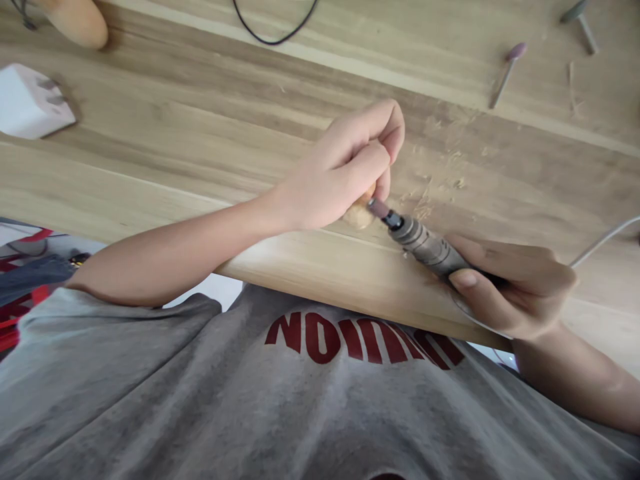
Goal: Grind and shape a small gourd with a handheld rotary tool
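Near the table's front edge, my left hand [345, 160] is closed around a small pale wooden piece [357, 215]. Most of that piece is hidden under my fingers and palm, so its full shape cannot be made out. To the right, my right hand [515, 287] grips a grey rotary tool [425, 245] that points up and to the left. A brownish cylindrical grinding bit [379, 208] sits in its black collet. The bit's end is at the wooden piece, just below my left fingertips, and appears to touch it.
Wood shavings [457, 181] lie scattered on the wooden table [200, 127]. A pink-tipped grinding bit [515, 57] and a grey one [575, 12] rest at the upper right. A white plug adapter [33, 103], a rounded wooden object [83, 23] and a black cable [273, 41] are farther off.
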`<state>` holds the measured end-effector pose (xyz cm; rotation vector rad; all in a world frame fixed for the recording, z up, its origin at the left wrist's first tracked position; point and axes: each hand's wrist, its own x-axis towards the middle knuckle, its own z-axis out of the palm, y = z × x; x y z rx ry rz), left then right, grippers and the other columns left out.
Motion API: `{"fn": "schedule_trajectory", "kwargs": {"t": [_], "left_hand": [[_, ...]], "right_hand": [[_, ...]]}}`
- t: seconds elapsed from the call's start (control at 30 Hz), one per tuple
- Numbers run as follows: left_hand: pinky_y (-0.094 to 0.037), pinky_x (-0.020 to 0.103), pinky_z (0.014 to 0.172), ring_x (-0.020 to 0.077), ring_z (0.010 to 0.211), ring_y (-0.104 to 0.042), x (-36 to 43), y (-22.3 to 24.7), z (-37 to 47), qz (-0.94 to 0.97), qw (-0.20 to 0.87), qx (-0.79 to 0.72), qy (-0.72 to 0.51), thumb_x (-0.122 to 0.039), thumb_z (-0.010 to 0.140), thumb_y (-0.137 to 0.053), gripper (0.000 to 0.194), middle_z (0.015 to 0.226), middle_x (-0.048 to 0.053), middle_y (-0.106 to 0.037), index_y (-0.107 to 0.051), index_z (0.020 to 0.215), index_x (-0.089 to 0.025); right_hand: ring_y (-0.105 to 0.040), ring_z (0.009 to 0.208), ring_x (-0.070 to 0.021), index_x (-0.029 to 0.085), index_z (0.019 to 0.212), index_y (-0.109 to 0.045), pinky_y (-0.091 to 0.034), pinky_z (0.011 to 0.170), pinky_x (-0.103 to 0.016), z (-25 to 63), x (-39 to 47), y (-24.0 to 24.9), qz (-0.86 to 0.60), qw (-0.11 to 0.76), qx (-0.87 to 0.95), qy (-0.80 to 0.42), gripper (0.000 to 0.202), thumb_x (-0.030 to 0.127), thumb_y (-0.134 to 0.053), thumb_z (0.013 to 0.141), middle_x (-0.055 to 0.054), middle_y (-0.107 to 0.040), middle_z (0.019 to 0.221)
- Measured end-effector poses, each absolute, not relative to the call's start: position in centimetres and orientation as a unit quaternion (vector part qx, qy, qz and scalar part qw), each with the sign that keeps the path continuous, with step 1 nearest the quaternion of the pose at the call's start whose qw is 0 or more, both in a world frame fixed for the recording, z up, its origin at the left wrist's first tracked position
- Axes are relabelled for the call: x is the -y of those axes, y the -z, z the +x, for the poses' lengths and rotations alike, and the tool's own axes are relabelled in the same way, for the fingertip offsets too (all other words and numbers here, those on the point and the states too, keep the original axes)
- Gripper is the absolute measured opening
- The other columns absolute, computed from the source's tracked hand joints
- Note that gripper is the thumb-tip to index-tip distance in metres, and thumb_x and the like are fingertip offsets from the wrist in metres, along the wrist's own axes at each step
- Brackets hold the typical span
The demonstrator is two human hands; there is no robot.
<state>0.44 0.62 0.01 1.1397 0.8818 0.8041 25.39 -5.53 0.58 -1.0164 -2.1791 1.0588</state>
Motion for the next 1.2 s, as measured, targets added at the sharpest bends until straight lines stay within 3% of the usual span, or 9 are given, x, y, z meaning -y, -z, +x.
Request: {"fn": "schedule_trajectory", "kwargs": {"t": [0.13,0.6,0.83,0.97,1.1,1.2], "left_hand": [[-0.033,0.019,0.051,0.0043,0.039,-0.047,-0.7,-0.1,0.5,0.497,0.68,-0.415,-0.344,0.0,0.08,-0.037,0.022,0.051,-0.008,-0.053,-0.041,0.074,-0.021],[-0.033,0.02,0.052,0.0045,0.042,-0.049,-0.5,0.1,0.5,0.499,0.678,-0.398,-0.364,-0.004,0.084,-0.037,0.021,0.051,-0.01,-0.044,-0.039,0.074,-0.022],[-0.035,0.02,0.049,0.005,0.045,-0.054,-0.5,0.8,0.5,0.486,0.692,-0.354,-0.399,-0.004,0.081,-0.041,0.019,0.053,-0.01,-0.048,-0.042,0.075,-0.021],[-0.032,0.018,0.047,0.0046,0.041,-0.05,-0.2,0.9,0.7,0.454,0.715,-0.324,-0.422,-0.006,0.083,-0.04,0.017,0.049,-0.01,-0.051,-0.042,0.077,-0.021],[-0.036,0.019,0.05,0.0055,0.044,-0.05,0.0,0.8,0.8,0.449,0.708,-0.348,-0.42,-0.007,0.084,-0.043,0.017,0.05,-0.01,-0.046,-0.043,0.076,-0.021],[-0.041,0.023,0.055,0.0093,0.048,-0.053,0.0,1.0,0.8,0.465,0.699,-0.36,-0.406,-0.012,0.086,-0.047,0.016,0.05,-0.009,-0.042,-0.041,0.076,-0.023]], "right_hand": [[-0.073,0.068,-0.0154,0.026,0.126,-0.072,-0.057,0.056,-0.024,25.4,5.7,-0.3,-0.38,0.264,0.796,-0.39,0.031,0.026,-0.056,0.099,-0.004,-0.076,0.08],[-0.068,0.057,-0.0131,0.027,0.121,-0.074,-0.051,0.048,-0.023,25.4,5.6,-0.7,-0.381,0.239,0.804,-0.388,0.029,0.028,-0.053,0.101,-0.003,-0.074,0.076],[-0.071,0.062,-0.0143,0.027,0.13,-0.07,-0.055,0.054,-0.024,25.5,5.6,-0.6,-0.378,0.241,0.803,-0.393,0.034,0.027,-0.051,0.101,-0.004,-0.075,0.078],[-0.072,0.067,-0.0139,0.026,0.133,-0.067,-0.056,0.055,-0.022,25.5,5.5,-0.7,-0.355,0.25,0.812,-0.391,0.035,0.029,-0.051,0.102,-0.005,-0.077,0.085],[-0.073,0.064,-0.0141,0.024,0.118,-0.074,-0.054,0.055,-0.022,25.4,5.6,-0.8,-0.391,0.233,0.795,-0.4,0.03,0.029,-0.05,0.102,-0.004,-0.074,0.076],[-0.073,0.066,-0.0155,0.023,0.117,-0.075,-0.056,0.056,-0.023,25.4,5.7,-0.6,-0.39,0.254,0.79,-0.4,0.029,0.03,-0.053,0.1,-0.004,-0.073,0.074]]}}
